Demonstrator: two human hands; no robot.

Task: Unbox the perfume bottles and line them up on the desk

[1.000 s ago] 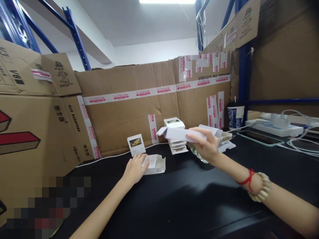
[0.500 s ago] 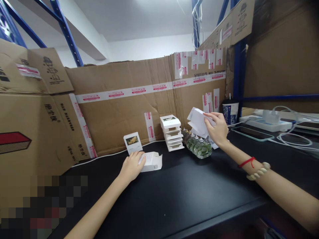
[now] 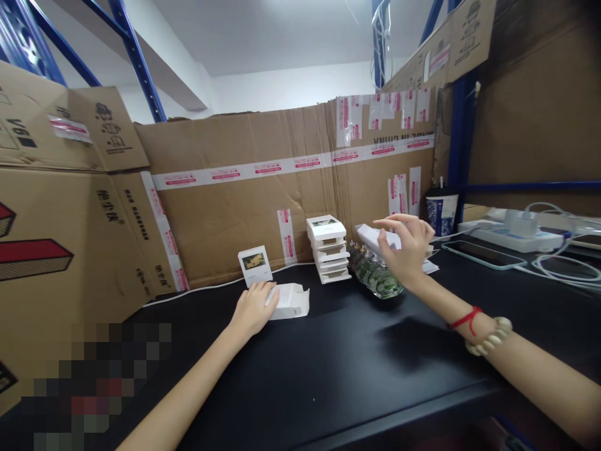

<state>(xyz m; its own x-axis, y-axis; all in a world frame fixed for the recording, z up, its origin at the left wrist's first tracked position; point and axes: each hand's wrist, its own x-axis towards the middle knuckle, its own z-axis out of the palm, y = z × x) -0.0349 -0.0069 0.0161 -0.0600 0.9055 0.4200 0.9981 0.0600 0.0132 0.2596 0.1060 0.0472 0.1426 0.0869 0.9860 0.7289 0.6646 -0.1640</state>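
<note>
My left hand [image 3: 254,308] grips the left end of a small white carton [image 3: 290,302] lying on the black table, its flap open at the right. Just behind that hand a white card or box with a flower picture [image 3: 256,266] stands upright. My right hand [image 3: 407,247] is raised with fingers apart, in front of folded white paper or card [image 3: 370,237] which it partly hides. Below the paper stands a row of clear glass bottles [image 3: 381,282] with green inside. Left of the bottles is a stack of white boxes [image 3: 328,250], open ends facing me.
Cardboard sheets [image 3: 225,219] wall off the back, and a large carton [image 3: 84,250] stands at the left. At the right are a lidded cup [image 3: 440,213], a phone [image 3: 483,255], a power strip [image 3: 511,237] and white cables [image 3: 558,260].
My right hand has opened its fingers and let go of the white paper, which now sits lower over the bottles. My left hand stays on the carton. The view has shifted slightly.
</note>
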